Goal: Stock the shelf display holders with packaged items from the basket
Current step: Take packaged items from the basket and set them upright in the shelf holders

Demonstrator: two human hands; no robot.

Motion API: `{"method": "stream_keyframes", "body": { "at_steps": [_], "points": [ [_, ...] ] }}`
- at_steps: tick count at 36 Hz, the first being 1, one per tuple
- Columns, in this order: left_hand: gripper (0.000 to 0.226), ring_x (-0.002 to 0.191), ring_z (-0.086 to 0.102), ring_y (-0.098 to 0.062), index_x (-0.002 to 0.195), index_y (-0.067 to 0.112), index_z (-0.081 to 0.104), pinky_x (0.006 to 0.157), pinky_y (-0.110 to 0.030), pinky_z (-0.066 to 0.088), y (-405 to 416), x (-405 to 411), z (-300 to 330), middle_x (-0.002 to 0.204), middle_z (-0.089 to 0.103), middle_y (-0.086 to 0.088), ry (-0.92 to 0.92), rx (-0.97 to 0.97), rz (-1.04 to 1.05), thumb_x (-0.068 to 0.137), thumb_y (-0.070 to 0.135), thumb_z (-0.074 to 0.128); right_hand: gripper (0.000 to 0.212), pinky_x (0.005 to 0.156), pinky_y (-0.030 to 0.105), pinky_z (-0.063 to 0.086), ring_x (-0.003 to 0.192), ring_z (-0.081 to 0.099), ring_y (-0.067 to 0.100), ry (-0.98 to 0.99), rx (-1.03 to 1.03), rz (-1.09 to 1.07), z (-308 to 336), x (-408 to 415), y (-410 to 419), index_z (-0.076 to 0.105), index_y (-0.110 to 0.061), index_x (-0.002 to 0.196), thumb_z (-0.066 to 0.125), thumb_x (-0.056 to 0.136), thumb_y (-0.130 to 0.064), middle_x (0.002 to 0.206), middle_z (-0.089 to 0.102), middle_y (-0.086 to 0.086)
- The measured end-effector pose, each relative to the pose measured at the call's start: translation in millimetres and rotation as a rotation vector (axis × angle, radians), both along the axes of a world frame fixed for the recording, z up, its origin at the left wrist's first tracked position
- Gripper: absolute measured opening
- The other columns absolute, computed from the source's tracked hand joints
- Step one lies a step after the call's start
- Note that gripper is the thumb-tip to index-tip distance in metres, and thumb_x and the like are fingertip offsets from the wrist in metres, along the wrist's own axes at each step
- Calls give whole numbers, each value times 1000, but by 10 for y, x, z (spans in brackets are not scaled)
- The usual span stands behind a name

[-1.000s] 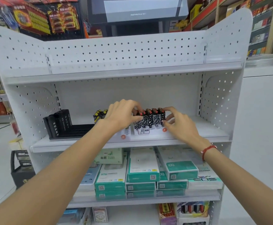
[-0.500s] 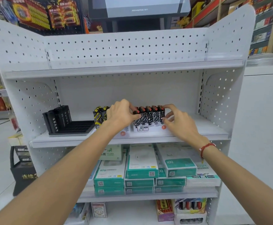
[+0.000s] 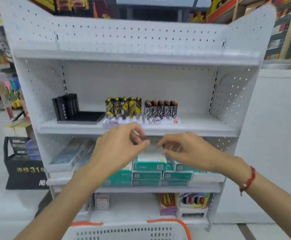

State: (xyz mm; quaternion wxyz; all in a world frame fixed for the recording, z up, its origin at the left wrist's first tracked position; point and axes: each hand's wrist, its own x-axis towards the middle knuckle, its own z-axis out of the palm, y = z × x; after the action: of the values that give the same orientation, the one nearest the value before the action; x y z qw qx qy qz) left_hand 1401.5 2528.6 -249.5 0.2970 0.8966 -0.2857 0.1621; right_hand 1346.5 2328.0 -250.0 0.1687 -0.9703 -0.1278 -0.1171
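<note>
Both hands off the shelf, hovering in front of it with nothing in them

Left hand [image 3: 118,149] and right hand [image 3: 188,151] hang close together just below the middle shelf [image 3: 201,129], fingers loosely curled, holding nothing as far as I can see, though it's blurry. On that shelf the red-topped packs [image 3: 160,110] stand upright in a side-by-side row in their white holder [image 3: 165,121], long axis vertical, faces toward the aisle. Yellow packs [image 3: 123,107] stand the same way just left, black packs [image 3: 66,106] further left. The basket [image 3: 124,232] sits at the bottom edge.
</note>
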Motion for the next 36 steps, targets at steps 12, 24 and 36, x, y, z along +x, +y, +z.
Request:
{"method": "stream_keyframes", "body": {
  "at_steps": [12,24,36],
  "points": [
    [30,112,56,-18,115,32,56,87,-31,44,497,164,-2163,121,61,8,444,761,-32,91,50,50,36,97,34,44,115,55,27,854,-353,34,-2417,299,295,54,-16,128,50,96,-31,131,53,5],
    [37,126,46,-13,134,30,47,94,-29,46,1105,-26,-4357,143,44,8,736,600,76,97,32,48,58,87,25,45,124,46,26,876,-147,-129,-4389,-98,365,28,-19,146,52,95,-32,140,43,9],
    [79,147,-8,-20,151,13,-8,120,-38,3,1251,-140,-5235,158,-14,-1,696,917,-148,97,54,33,90,116,45,0,144,-13,28,804,-516,-69,-5254,-417,307,-19,-18,145,32,88,-66,158,-12,9]
  ]
}}
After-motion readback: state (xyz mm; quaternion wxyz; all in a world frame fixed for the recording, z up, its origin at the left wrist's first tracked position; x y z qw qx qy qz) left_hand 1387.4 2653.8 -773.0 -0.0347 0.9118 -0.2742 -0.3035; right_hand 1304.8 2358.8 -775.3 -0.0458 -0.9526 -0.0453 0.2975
